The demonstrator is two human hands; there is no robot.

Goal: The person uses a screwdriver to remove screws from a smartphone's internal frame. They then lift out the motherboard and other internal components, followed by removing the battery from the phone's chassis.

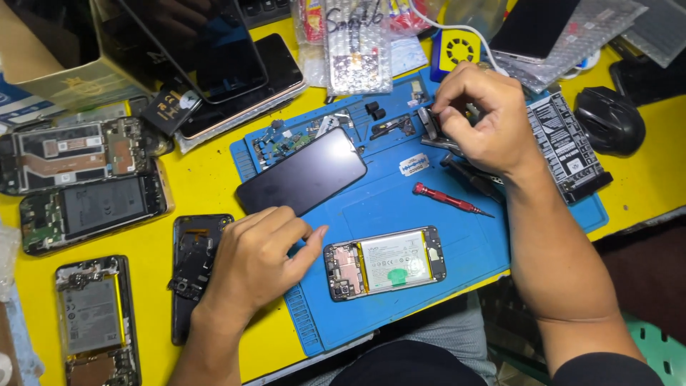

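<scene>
The fingers (451, 100) of the right hand (477, 118) were bunched together, pinched on a small dark part (429, 123) at the far edge of the blue work mat (400, 204); what exactly that part was could not be told. Just under that hand lay dark tools, partly hidden by the wrist, and a red-handled screwdriver (450, 199) lay on the mat near it, tip pointing right. To the right of the hand a grey printed battery-like slab (568, 146) rested half on the mat, with a black computer mouse (611, 120) beyond it on the yellow table (207, 193).

The left hand (257, 261) rested knuckles-up on the mat's near left edge, fingers loosely curled and holding nothing, the thumb stretched toward an opened phone (384, 261) that lay face down with its battery and boards exposed. The fingertips sat just beside the lower corner of a dark phone screen (303, 171) lying tilted on the mat. Left of the wrist a black phone frame (191, 271) lay on the table, and further left were three more opened phones (93, 214).
</scene>
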